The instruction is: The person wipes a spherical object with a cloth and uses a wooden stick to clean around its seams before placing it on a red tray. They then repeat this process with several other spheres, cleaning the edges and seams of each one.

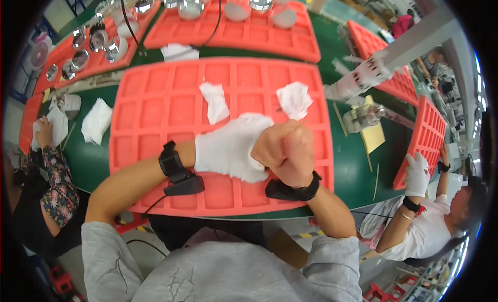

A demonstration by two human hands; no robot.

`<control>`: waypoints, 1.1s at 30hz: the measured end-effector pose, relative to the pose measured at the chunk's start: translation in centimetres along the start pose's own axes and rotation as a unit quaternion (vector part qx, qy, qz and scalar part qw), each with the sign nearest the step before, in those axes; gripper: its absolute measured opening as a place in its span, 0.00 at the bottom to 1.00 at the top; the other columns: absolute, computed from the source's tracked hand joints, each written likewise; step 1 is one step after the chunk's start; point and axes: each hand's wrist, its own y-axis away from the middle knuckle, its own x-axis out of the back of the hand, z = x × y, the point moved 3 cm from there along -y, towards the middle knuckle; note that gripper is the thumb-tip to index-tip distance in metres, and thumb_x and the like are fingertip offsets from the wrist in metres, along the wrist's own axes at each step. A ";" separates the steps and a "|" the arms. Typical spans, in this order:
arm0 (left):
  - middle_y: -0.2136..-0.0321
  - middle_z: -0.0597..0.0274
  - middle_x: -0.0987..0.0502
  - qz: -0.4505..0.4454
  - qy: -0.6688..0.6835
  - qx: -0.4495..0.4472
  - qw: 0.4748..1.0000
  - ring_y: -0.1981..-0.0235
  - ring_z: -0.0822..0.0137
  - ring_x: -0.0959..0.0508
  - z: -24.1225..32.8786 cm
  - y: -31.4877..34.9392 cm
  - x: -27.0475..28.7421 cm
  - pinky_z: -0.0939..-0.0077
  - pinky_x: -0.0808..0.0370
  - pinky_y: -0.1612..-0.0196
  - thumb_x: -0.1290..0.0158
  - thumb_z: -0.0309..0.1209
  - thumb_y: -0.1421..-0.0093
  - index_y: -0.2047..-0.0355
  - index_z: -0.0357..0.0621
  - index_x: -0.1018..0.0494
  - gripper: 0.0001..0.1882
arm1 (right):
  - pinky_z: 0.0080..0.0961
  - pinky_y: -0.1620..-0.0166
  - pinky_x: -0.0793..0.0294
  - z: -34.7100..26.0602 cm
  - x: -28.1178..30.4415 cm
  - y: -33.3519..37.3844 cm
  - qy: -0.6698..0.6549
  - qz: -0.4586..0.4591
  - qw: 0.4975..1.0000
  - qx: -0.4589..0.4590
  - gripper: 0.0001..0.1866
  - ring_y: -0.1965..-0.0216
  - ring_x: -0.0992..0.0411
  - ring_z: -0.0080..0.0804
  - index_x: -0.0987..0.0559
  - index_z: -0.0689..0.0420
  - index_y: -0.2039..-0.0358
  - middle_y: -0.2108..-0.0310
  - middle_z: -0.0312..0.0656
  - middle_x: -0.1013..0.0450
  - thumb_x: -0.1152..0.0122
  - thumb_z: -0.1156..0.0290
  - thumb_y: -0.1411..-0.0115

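Above the red divided tray, my two hands meet. My left hand wears a white glove, and its fingers are hidden behind the other hand. My bare right hand is closed and pressed against the fingertip end of the glove; whatever it grips is hidden. Both wrists carry black straps with small modules. Two crumpled white cloths lie on the tray just beyond my hands: a long one and a rounder one.
Red trays with shiny domed reflectors stand at the back. On the green table lie a white cloth, a clear jar and a yellow pad. A post rises right. Co-workers sit left and right; the right one touches a tilted red tray.
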 end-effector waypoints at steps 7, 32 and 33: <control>0.68 0.50 0.22 -0.125 0.021 0.161 0.979 0.63 0.51 0.21 -0.2 -0.5 -0.1 0.59 0.25 0.61 0.32 0.33 0.56 0.67 0.38 0.29 0.20 | 0.24 0.82 0.62 0.1 3.2 -1.1 -0.232 -0.025 0.967 -0.106 0.32 0.88 0.60 0.19 0.44 0.49 0.82 0.88 0.25 0.55 0.69 0.44 0.23; 0.72 0.48 0.24 -0.036 -0.076 0.010 0.996 0.68 0.44 0.23 -1.5 0.3 -0.3 0.57 0.25 0.66 0.34 0.34 0.57 0.65 0.36 0.28 0.21 | 0.23 0.85 0.59 0.0 0.6 -0.2 -0.015 -0.011 1.000 0.020 0.34 0.91 0.57 0.18 0.46 0.49 0.83 0.90 0.26 0.52 0.67 0.39 0.25; 0.72 0.48 0.24 -0.028 -0.061 0.023 0.998 0.68 0.44 0.22 -1.6 0.4 0.0 0.57 0.25 0.66 0.34 0.33 0.57 0.65 0.36 0.28 0.21 | 0.23 0.85 0.59 0.0 0.4 -0.4 0.025 -0.012 0.999 0.040 0.34 0.91 0.57 0.19 0.47 0.49 0.84 0.90 0.26 0.51 0.67 0.39 0.25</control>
